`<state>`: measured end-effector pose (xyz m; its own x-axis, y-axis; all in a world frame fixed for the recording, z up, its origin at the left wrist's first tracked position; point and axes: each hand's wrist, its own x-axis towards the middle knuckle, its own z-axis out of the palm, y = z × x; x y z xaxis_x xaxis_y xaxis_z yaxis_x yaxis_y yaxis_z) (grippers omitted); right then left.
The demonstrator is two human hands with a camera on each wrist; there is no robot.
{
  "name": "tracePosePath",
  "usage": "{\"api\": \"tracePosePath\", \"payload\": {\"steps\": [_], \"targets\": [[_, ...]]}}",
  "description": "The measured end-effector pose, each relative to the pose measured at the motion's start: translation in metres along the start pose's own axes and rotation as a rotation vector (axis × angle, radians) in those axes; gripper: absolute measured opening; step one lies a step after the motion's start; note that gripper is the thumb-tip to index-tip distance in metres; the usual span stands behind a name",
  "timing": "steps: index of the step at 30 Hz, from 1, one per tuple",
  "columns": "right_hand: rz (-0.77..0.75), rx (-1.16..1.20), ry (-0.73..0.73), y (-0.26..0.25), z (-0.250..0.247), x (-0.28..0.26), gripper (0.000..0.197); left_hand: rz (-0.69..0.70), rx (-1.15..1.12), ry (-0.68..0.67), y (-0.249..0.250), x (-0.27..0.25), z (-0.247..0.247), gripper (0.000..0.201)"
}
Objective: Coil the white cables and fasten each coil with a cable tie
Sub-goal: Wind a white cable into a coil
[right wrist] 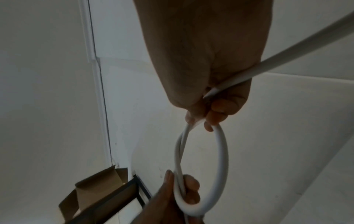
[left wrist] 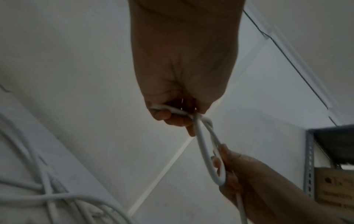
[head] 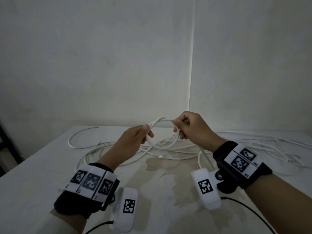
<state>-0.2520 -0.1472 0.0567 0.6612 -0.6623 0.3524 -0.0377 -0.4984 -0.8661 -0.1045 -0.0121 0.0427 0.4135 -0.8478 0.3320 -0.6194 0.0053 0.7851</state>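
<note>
Both hands hold a small coil of white cable [head: 168,142] above the white table [head: 33,179]. My left hand [head: 141,134] pinches the coil's left side between thumb and fingers. My right hand [head: 182,127] grips its right side, and the cable's tail runs down from that hand toward the table. In the left wrist view the coil [left wrist: 203,145] hangs from my left hand [left wrist: 172,115] to my right hand [left wrist: 226,168]. The right wrist view shows the coil [right wrist: 220,151] as an oval between my right hand [right wrist: 208,112] and my left hand [right wrist: 184,188]. No cable tie is visible.
Several loose white cables [head: 108,149] lie tangled on the table behind the hands, with more cables [head: 263,144] at the right. A stained patch [head: 168,168] marks the tabletop. A dark shelf frame [head: 6,146] stands at the left and a cardboard box [right wrist: 95,189] sits nearby.
</note>
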Motion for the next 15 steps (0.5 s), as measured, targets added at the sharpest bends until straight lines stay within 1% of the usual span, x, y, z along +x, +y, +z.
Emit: {"api": "tracePosePath", "payload": {"steps": [2, 3, 5, 7, 8, 11, 13, 15], "targets": [[0.012, 0.048, 0.040, 0.001, -0.006, 0.002, 0.020, -0.058, -0.146, -0.020, 0.001, -0.002, -0.004, 0.043], [0.012, 0.057, 0.035, 0.001, -0.008, 0.002, 0.020, -0.094, -0.213, -0.035, 0.002, -0.003, -0.004, 0.044], [0.003, 0.030, -0.006, 0.002, -0.008, 0.001, 0.019, -0.146, -0.220, -0.055, 0.004, -0.002, -0.002, 0.049], [-0.005, 0.006, -0.032, 0.003, -0.004, 0.000, 0.017, -0.154, -0.197, -0.064, 0.005, -0.001, 0.001, 0.050], [-0.006, 0.013, -0.028, 0.004, -0.002, 0.000, 0.017, -0.153, -0.244, -0.072, 0.007, 0.000, 0.002, 0.047], [0.006, 0.049, 0.005, 0.007, 0.002, 0.002, 0.018, -0.209, -0.570, -0.100, 0.013, -0.001, 0.008, 0.039], [0.021, 0.079, 0.016, 0.009, 0.005, 0.002, 0.019, -0.283, -0.764, -0.073, 0.018, -0.001, 0.013, 0.038], [0.036, 0.125, 0.022, 0.011, 0.009, 0.002, 0.020, -0.319, -0.888, -0.030, 0.021, 0.001, 0.017, 0.038]]}}
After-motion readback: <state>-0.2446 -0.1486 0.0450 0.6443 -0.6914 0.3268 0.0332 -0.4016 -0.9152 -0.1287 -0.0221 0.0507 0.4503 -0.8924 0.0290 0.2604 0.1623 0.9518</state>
